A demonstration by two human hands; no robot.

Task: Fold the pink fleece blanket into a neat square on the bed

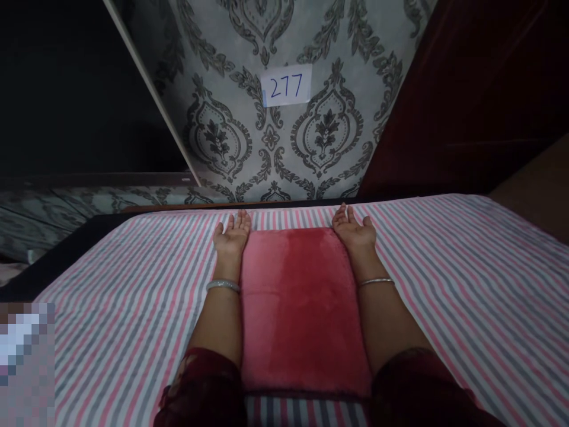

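Note:
A plush red and pink cloth [306, 308], roughly rectangular, lies flat on a striped sheet [146, 296]. It could be a folded blanket or a mat; I cannot tell which. Along its left edge rests my left hand [232, 233], palm up, fingers stretched out and holding nothing. My right hand [354, 228] lies palm up by the far right corner, its fingers extended and also without anything in them. Both forearms run along the cloth's sides. A bangle circles each wrist.
Behind the bed stands a patterned wall [271, 154] with a paper label [287, 86] reading 277. A dark screen [89, 89] is at the left, a dark red panel [453, 101] at the right. The lower left corner is pixelated.

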